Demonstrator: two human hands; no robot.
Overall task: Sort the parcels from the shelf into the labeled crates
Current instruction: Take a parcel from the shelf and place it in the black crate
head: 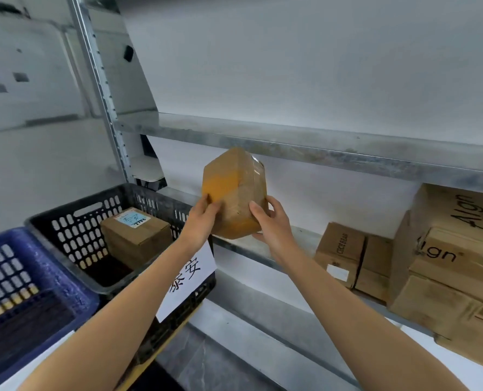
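Observation:
A small brown cardboard parcel, wrapped in tape, is held in the air in front of the metal shelf. My left hand grips its lower left side, thumb on the front. My right hand grips its lower right side, fingers curled round the back. Left of the parcel stands a black crate with a white paper label on its front; one labelled box lies inside. A blue crate sits at the far left.
Several cardboard boxes are stacked on the lower shelf board at the right, a smaller one beside them. A slotted metal upright runs down at the left. The upper shelf board holds nothing in view.

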